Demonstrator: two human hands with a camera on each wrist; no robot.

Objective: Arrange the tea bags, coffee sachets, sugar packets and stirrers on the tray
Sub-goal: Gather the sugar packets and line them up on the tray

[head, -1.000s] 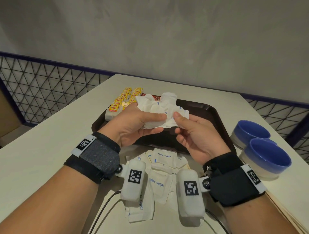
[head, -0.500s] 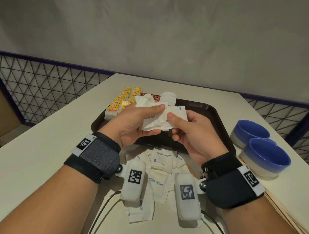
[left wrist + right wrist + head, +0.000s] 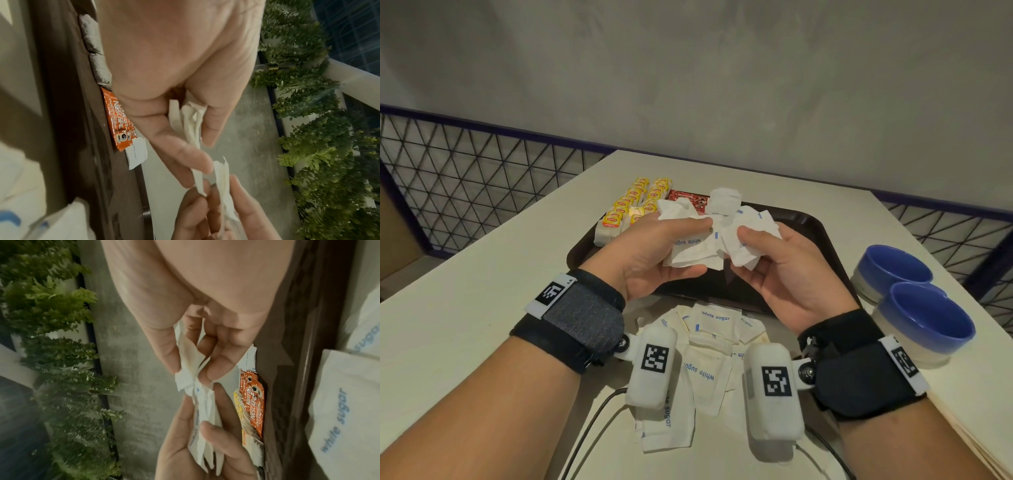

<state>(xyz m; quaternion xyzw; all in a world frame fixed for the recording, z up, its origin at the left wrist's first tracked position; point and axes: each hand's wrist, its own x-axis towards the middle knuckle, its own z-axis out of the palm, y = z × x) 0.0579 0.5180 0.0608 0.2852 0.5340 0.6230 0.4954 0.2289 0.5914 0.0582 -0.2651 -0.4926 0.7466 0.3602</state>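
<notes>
Above the near half of the dark brown tray (image 3: pixel 822 226), both hands hold a bunch of white sugar packets (image 3: pixel 709 240). My left hand (image 3: pixel 654 253) grips the bunch between thumb and fingers (image 3: pixel 185 151). My right hand (image 3: pixel 777 260) pinches the bunch's right end (image 3: pixel 191 374). Two rows of yellow-labelled tea bags (image 3: pixel 633 205) lie at the tray's far left. Red coffee sachets (image 3: pixel 685 198) lie beside them (image 3: pixel 120 123) (image 3: pixel 252 404). More white sugar packets (image 3: pixel 709 346) lie scattered on the table between my wrists. No stirrers are visible.
Two stacked blue bowls (image 3: pixel 921 308) stand on the table (image 3: pixel 465 315) right of the tray. A stack of paper (image 3: pixel 976 445) lies at the near right edge. A mesh railing (image 3: pixel 465 185) runs behind the table; cables (image 3: pixel 592 421) trail near me.
The hands have drawn closer together over the tray; the right hand now pinches the bunched packets more tightly and the bundle looks more crumpled.
</notes>
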